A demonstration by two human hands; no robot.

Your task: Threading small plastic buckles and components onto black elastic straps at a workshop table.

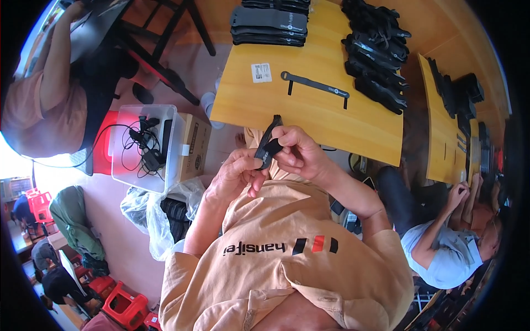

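Note:
A dark grey and black strap [265, 154] is held in front of my chest, near the table's front edge. My left hand [238, 170] pinches its lower part between thumb and fingers. My right hand [301, 151] grips the black folded end of the same strap. The strap's far end sticks up past my fingers. On the wooden table [248, 99] ahead lies a similar flat grey strap [316, 83], with a short black tab at each end. A white printed label [261, 73] is left of it.
A neat stack of grey straps [268, 25] and a row of black bundles [375, 60] sit on the table. To the left stand a clear bin [144, 176] of cables and a cardboard box [193, 143]. Co-workers sit left and right [441, 254].

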